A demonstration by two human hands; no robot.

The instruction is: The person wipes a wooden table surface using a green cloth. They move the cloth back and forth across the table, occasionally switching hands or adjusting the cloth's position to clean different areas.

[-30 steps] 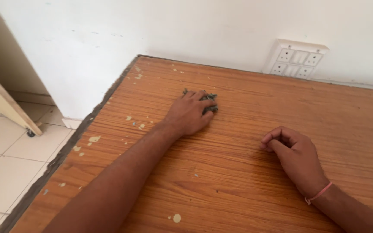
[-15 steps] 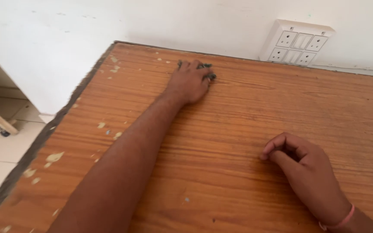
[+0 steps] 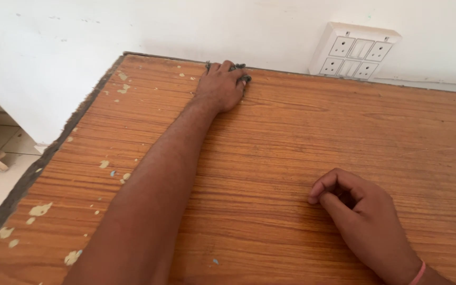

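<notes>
Left hand point(image 3: 221, 88) reaches to the far edge of the wooden counter point(image 3: 302, 148), grip clamped on a dark grey cloth point(image 3: 240, 74) pressed flat beside the white wall. Right hand point(image 3: 362, 216) rests near the front edge, fingers curled loosely together, holding nothing visible. White socket panel point(image 3: 355, 51) on wall.

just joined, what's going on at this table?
A person leans over a wooden table with flecks of pale paint. Their left hand is stretched to the far edge by the wall, pressing a small dark cloth or scrubber under the fingers. Their right hand rests loosely curled on the tabletop nearer the body, holding nothing visible. A white socket panel sits on the wall behind.
</notes>
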